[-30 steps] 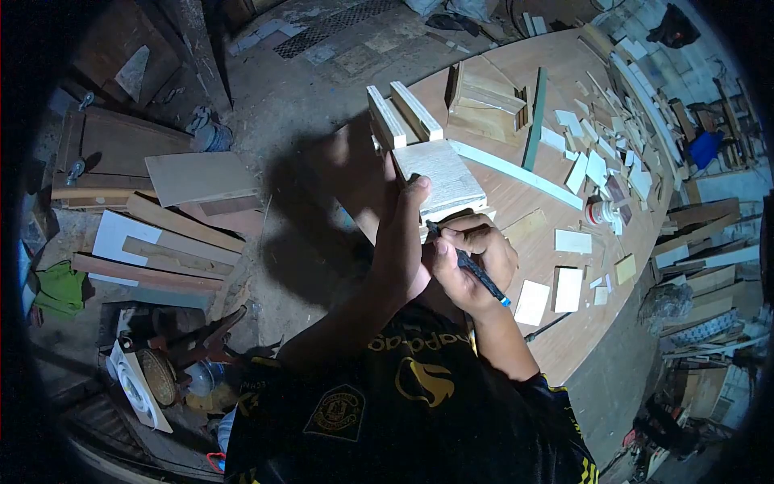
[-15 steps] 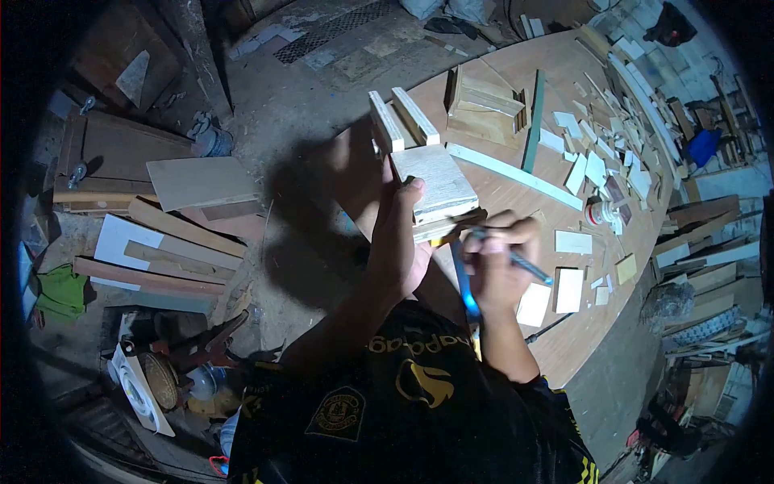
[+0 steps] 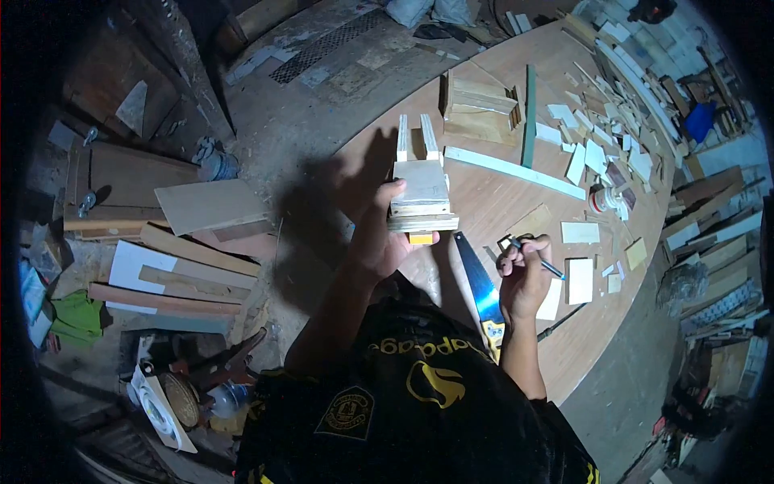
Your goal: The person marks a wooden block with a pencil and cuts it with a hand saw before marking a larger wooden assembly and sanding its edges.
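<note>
My left hand [image 3: 380, 234] is closed round a small wooden assembly [image 3: 421, 184], thumb on its pale top board. Two upright plywood strips stick out at its far end, and a yellow item [image 3: 420, 239] shows under its near edge. A dark pen [image 3: 540, 258] is pinched in my right hand [image 3: 526, 278], apart from the assembly and above the table. Between my hands lies a handsaw [image 3: 479, 282] with a blue-lit blade and a yellow and black handle.
On the round table [image 3: 387, 137] are a wooden box frame [image 3: 481, 109], a green strip [image 3: 529, 117], a long pale strip [image 3: 516, 172], many wood offcuts and a white container [image 3: 601, 199]. Boards [image 3: 181, 278] lie on the floor at left.
The wooden assembly has turned to point more straight away from me and moved slightly nearer. My right hand with the pen has drawn back to the right, uncovering the handsaw.
</note>
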Demonstrator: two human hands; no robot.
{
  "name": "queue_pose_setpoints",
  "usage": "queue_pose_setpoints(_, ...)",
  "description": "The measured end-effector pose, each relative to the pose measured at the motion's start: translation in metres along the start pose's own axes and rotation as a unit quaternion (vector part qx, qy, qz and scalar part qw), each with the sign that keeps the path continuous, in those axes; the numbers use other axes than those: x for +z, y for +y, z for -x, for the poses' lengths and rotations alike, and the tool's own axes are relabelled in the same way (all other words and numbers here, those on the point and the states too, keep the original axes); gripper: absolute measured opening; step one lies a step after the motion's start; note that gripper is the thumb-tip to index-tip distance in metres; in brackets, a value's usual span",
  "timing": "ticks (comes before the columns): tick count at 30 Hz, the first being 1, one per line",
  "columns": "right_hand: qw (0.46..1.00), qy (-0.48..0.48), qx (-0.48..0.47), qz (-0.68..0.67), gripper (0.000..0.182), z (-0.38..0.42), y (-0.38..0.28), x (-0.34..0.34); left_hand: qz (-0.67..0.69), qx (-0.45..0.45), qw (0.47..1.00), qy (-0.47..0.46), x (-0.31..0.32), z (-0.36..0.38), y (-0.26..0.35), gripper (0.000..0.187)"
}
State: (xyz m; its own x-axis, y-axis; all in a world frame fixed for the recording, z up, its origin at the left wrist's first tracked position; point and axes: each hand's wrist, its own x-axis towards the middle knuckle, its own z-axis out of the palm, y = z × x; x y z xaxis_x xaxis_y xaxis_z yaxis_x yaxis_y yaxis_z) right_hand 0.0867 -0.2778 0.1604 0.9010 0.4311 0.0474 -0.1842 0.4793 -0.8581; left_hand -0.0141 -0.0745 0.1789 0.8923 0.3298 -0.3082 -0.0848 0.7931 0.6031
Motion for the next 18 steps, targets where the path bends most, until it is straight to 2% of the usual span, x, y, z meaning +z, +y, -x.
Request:
queue_pose_setpoints(2,0.999,0.000,0.020,0.031,0.007,0.006,0.006,0.000,-0.048,0.005,0.999,-0.016,-0.002,-0.003,-0.002,0.061)
queue_pose_setpoints(5,0.987,-0.009,0.070,0.147,0.012,0.009,0.009,0.007,-0.074,0.001,0.997,-0.039,-0.011,-0.009,-0.010,0.062)
queue_pose_setpoints(8,0.979,-0.007,0.097,0.179,0.017,0.008,0.012,0.013,-0.051,0.039,0.997,-0.046,-0.015,-0.016,-0.017,0.065)
queue_pose_setpoints(12,0.973,-0.017,0.141,0.180,0.019,0.006,0.019,0.003,-0.049,0.052,0.996,-0.051,-0.059,-0.039,-0.041,0.061)
queue_pose_setpoints(14,0.970,-0.005,0.142,0.196,0.018,0.007,0.023,0.000,-0.105,0.130,0.985,-0.033,-0.079,-0.051,-0.056,0.059)
queue_pose_setpoints(18,0.967,0.012,0.134,0.218,0.015,0.007,0.033,-0.008,-0.081,0.119,0.989,0.029,-0.119,-0.073,-0.073,0.064)
